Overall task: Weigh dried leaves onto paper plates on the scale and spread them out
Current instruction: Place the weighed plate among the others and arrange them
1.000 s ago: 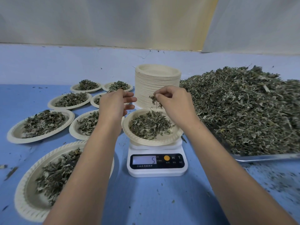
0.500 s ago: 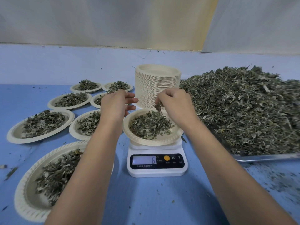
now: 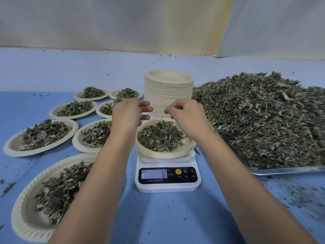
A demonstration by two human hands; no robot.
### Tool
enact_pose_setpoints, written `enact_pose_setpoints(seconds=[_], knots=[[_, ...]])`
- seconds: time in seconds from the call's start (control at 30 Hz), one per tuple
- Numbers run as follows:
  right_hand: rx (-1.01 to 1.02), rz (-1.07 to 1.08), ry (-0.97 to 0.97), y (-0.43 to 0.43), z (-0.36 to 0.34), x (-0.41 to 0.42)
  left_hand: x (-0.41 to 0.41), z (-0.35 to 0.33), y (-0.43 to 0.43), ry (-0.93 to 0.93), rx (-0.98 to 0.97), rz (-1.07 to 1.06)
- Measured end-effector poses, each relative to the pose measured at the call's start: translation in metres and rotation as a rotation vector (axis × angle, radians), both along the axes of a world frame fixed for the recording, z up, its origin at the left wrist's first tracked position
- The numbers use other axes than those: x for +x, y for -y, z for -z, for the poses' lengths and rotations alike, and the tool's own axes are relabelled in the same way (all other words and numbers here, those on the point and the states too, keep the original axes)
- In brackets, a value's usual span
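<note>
Blue table (image 3: 158, 217) fills the foreground, sprinkled with leaf crumbs that lie thickest below the right forearm. Under the left forearm sits a full plate (image 3: 19, 221), its leaves partly hidden by the arm. Between the two forearms and below both hands stands a white scale (image 3: 167, 186); its display (image 3: 154, 174) reads 6. On the scale rests a paper plate (image 3: 163, 154) carrying a loose mound of dried leaves (image 3: 160, 136), heaped mostly toward its middle and left. The left hand (image 3: 128, 113) hovers above the plate's left rim, wide and relaxed, fingers spread and pointing toward the right hand, holding nothing. The right hand (image 3: 184, 115) hovers above the plate's far right rim, clear of the leaves, with its fingertips (image 3: 168, 111) curled in to meet the thumb; whether a scrap is pinched there is too small to tell. Left of the left hand and beyond it lie more filled plates (image 3: 10, 147), six in a loose cluster, one partly covered by that hand. Just behind both hands rises a tall stack (image 3: 167, 95) of unused plates. Right of the right hand spreads a big pile (image 3: 263, 117) of dried leaves on a metal tray (image 3: 281, 170), its near edge showing. Behind everything runs a pale blue wall (image 3: 70, 67).
</note>
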State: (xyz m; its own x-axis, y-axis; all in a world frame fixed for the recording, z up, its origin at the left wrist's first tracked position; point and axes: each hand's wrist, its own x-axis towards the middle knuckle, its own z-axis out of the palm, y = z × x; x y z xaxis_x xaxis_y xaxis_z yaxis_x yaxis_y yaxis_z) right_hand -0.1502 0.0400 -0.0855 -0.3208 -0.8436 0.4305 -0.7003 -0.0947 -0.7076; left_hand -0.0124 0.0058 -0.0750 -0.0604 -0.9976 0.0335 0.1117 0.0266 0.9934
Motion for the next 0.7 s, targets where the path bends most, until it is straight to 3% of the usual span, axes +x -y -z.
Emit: enact_pose_setpoints(seconds=[0.3,0.47,0.6,0.7], knots=[[0.036,0.22,0.071,-0.003,0.009,-0.066,-0.033,-0.003,-0.024,0.054,-0.05,0.146],[0.356,0.408,-0.145,0.002,0.033,-0.12,-0.046,-0.007,-0.025,0.011,-0.038,0.172],[0.631,0.44,-0.326,0.009,0.051,-0.143,-0.059,-0.008,-0.026,-0.009,-0.033,0.197],[0.728,0.406,-0.416,0.014,0.06,-0.15,-0.063,-0.004,-0.026,0.002,-0.027,0.208]])
